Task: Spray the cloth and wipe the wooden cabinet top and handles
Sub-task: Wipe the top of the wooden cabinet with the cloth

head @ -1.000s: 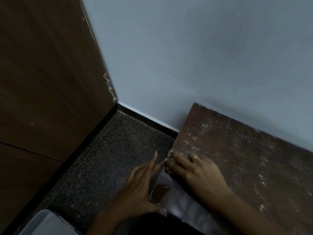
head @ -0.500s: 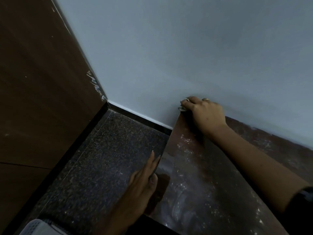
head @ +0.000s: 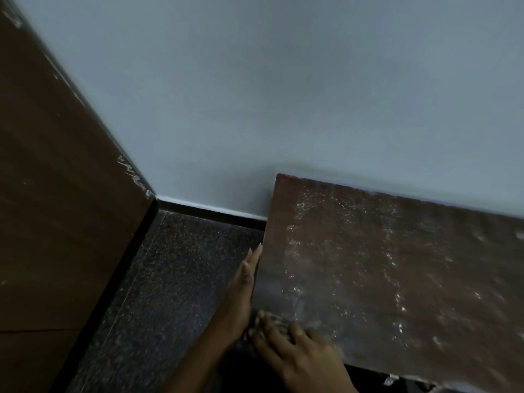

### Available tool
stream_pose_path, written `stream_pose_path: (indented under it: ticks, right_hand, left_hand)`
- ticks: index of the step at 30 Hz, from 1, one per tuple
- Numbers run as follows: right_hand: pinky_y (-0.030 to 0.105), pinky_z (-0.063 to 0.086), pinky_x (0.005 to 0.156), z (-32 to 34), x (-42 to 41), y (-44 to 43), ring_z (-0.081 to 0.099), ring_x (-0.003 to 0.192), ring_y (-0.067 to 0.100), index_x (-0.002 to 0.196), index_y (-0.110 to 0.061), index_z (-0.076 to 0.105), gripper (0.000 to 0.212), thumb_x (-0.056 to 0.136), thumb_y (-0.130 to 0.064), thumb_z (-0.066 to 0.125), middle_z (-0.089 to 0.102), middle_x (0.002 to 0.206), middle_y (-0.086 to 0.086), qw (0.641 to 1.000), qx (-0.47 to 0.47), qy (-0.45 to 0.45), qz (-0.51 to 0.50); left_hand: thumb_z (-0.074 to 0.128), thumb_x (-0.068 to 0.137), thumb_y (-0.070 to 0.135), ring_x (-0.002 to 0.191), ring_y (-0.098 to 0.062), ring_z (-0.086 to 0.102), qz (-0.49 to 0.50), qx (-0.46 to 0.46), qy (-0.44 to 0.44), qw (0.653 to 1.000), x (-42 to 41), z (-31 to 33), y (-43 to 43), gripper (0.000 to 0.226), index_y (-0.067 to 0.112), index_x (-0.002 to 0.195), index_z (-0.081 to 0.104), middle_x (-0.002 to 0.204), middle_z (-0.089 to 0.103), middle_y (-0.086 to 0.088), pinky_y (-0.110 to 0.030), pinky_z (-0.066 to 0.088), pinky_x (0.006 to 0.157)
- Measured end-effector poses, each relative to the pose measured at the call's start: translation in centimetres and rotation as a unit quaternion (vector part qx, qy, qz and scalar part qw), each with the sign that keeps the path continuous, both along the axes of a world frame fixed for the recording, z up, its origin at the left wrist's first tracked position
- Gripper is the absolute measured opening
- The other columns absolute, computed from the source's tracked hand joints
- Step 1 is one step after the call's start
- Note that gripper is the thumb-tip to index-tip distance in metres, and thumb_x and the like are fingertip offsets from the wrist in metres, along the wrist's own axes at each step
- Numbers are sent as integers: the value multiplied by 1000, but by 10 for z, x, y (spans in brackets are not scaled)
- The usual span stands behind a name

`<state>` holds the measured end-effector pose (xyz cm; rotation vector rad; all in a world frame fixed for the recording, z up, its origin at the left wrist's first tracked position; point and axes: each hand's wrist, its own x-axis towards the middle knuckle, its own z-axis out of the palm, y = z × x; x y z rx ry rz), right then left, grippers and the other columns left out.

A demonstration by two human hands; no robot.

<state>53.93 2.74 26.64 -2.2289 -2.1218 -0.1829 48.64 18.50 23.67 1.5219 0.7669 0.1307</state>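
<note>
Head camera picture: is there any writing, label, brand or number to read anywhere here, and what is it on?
None. No words, labels or numbers show on the dusty brown wooden cabinet top, the pale grey wall, the dark speckled stone floor or the brown wooden panel. The white marks on the panel's edge are scuffs, not text.

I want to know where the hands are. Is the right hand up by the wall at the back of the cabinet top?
No, the right hand is at the near left corner of the cabinet top, far from the wall.

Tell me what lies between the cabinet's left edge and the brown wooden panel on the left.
In the head view, only dark speckled floor lies between the cabinet top and the wooden panel; the left hand rests against that edge.
</note>
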Motion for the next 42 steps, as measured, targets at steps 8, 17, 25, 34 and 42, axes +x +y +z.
stream_pose_path:
  ticks: [8,17,25,34,42]
  right_hand:
    - [20,51,51,13,36,9,68,64,16,107,-32,70,31,80,-29,55,71,111,-7,998,-53,-10,-42]
    - [36,48,72,14,157,139,53,112,32,143,-21,28,49,96,-17,42,30,151,5,979,-100,-6,-180]
    - [35,45,64,15,183,166,57,103,33,136,-15,39,39,96,-11,40,46,136,8,964,-69,-1,-256]
    - [27,53,50,7,55,52,69,76,23,125,-13,59,70,61,-28,81,61,128,11,968,-100,29,-229]
    - [19,56,52,0,-8,-38,66,56,7,117,-26,54,38,96,-15,24,71,112,-9,991,-44,9,-126]
  left_hand:
    - [25,56,97,144,-9,18,66,-103,-92,988,21,14,-9,101,43,141,19,158,16,10,-46,13,120]
    - [2,76,82,138,15,5,77,160,-24,984,45,-5,-25,70,47,137,6,149,7,29,-2,3,107]
    - [5,85,73,142,6,8,64,207,-24,976,45,-8,-25,65,40,141,9,155,12,18,-4,5,109]
    - [20,72,87,139,5,24,116,27,-83,989,38,2,-19,79,42,138,26,150,26,20,-22,20,115]
    - [7,75,84,142,6,11,63,114,-45,990,40,6,-29,72,47,136,21,148,17,30,-24,9,117]
